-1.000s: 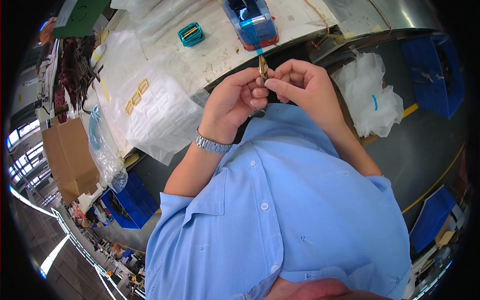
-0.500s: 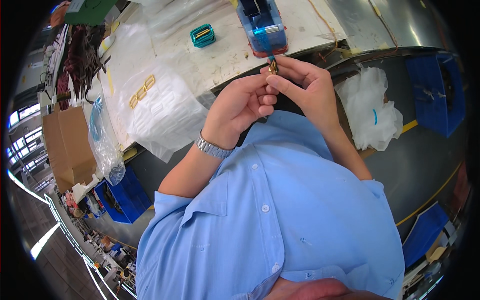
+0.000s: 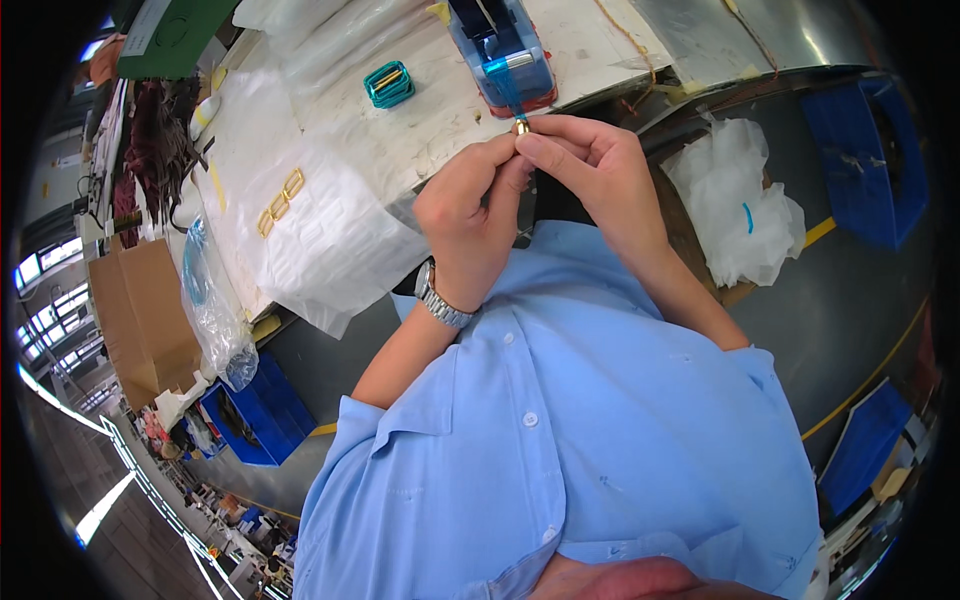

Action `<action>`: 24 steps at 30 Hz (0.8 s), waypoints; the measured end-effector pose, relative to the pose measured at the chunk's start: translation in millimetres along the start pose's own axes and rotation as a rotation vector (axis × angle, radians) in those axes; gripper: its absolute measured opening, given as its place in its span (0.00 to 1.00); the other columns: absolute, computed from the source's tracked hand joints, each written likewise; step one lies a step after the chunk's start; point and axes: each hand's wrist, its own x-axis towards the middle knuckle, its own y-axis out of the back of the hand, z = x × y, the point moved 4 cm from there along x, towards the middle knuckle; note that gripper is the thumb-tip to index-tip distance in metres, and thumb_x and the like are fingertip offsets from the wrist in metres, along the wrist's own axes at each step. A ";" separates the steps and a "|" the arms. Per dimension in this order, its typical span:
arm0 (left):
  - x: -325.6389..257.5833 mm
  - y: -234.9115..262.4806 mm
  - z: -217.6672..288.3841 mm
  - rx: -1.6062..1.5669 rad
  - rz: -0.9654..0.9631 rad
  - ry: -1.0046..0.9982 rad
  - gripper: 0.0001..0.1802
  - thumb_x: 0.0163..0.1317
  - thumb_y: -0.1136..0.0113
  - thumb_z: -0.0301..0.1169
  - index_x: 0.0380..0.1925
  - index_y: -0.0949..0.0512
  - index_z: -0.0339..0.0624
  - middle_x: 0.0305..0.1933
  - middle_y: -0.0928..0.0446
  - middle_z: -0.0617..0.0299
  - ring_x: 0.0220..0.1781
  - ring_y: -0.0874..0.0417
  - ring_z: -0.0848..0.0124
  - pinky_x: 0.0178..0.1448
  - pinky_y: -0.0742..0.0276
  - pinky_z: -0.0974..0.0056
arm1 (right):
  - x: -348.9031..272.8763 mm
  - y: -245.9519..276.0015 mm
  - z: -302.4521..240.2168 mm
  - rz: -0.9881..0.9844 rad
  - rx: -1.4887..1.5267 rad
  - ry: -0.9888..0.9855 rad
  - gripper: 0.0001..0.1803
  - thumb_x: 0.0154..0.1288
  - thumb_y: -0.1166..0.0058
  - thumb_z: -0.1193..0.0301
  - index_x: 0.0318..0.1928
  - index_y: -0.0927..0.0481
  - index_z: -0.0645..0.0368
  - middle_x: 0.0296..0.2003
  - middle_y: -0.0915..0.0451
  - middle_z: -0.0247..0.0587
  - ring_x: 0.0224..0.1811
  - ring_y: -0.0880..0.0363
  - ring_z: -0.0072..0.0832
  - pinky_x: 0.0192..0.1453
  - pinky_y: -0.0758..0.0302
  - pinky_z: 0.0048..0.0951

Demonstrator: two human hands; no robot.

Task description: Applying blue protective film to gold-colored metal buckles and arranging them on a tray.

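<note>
Both my hands meet at the front of a blue tape dispenser point(image 3: 533, 82), just off the table edge. Between their fingertips is a small gold metal buckle point(image 3: 522, 127), mostly covered by the fingers. A strip of blue tape point(image 3: 508, 92) runs from the dispenser down to the buckle. My right hand point(image 3: 600, 170) pinches the buckle with thumb and index finger. My left hand point(image 3: 468, 200) is closed, its fingertips pressed at the buckle's other side. To the left, a teal-wrapped bundle with gold pieces point(image 3: 389, 85) sits on the table.
Several gold rectangular buckles point(image 3: 281, 203) lie in a row on white plastic sheeting point(image 3: 320, 260) on the table point(image 3: 425, 130). White plastic bags point(image 3: 735, 205) lie right of my arm. Blue crates point(image 3: 868, 165) and a cardboard box point(image 3: 145, 320) stand around.
My left hand has turned, back upward, and its fingers have come up to the buckle. My right hand keeps its pinch. The whole view has shifted slightly.
</note>
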 end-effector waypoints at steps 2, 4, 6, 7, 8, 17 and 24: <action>8.9 2.8 -0.4 -0.076 -0.029 0.159 0.05 0.73 0.33 0.20 0.45 0.13 0.29 0.33 0.13 0.60 0.32 0.12 0.75 0.39 0.16 0.70 | 5.6 5.5 3.2 -0.023 0.031 0.001 0.20 0.77 0.33 0.67 0.60 0.14 0.71 0.45 0.08 0.38 0.44 0.14 0.16 0.53 0.17 0.22; 20.2 3.6 -1.9 -0.162 -0.034 0.224 0.06 0.72 0.31 0.23 0.44 0.12 0.32 0.29 0.13 0.57 0.29 0.11 0.73 0.36 0.16 0.69 | 9.3 11.7 4.4 -0.049 0.064 0.002 0.20 0.78 0.34 0.67 0.61 0.14 0.70 0.46 0.09 0.38 0.45 0.14 0.16 0.54 0.17 0.23; 28.5 4.2 -8.3 -0.346 -0.104 0.403 0.07 0.73 0.32 0.25 0.43 0.12 0.29 0.30 0.12 0.59 0.30 0.11 0.75 0.36 0.15 0.70 | 11.1 15.0 4.9 -0.123 -0.070 -0.003 0.21 0.77 0.35 0.66 0.61 0.14 0.69 0.48 0.09 0.38 0.48 0.13 0.17 0.57 0.17 0.24; 32.8 4.9 -10.1 -0.375 -0.142 0.446 0.09 0.75 0.33 0.25 0.43 0.13 0.27 0.30 0.13 0.60 0.30 0.12 0.75 0.35 0.14 0.70 | 12.2 15.9 3.7 -0.119 -0.068 -0.002 0.21 0.77 0.35 0.66 0.61 0.14 0.69 0.48 0.09 0.38 0.48 0.13 0.17 0.57 0.17 0.24; 36.9 7.4 -9.7 -0.372 -0.145 0.446 0.09 0.75 0.33 0.25 0.43 0.13 0.27 0.30 0.13 0.60 0.30 0.12 0.75 0.35 0.14 0.70 | 13.7 15.1 2.0 -0.140 -0.091 -0.008 0.21 0.76 0.34 0.67 0.61 0.14 0.69 0.48 0.09 0.38 0.50 0.13 0.18 0.57 0.17 0.25; 55.9 10.6 -11.1 -0.413 -0.254 0.567 0.11 0.74 0.31 0.28 0.41 0.12 0.27 0.28 0.15 0.61 0.27 0.15 0.77 0.32 0.15 0.70 | 31.3 9.0 -4.7 -0.213 -0.169 0.069 0.23 0.77 0.35 0.72 0.66 0.18 0.71 0.54 0.10 0.41 0.55 0.12 0.22 0.64 0.17 0.27; 55.1 11.6 -7.9 -0.392 -0.224 0.570 0.12 0.75 0.31 0.30 0.36 0.13 0.29 0.26 0.17 0.64 0.24 0.19 0.79 0.28 0.22 0.72 | 24.1 0.4 -6.3 -0.108 -0.108 0.110 0.22 0.76 0.33 0.69 0.64 0.16 0.70 0.43 0.07 0.39 0.46 0.12 0.18 0.55 0.15 0.24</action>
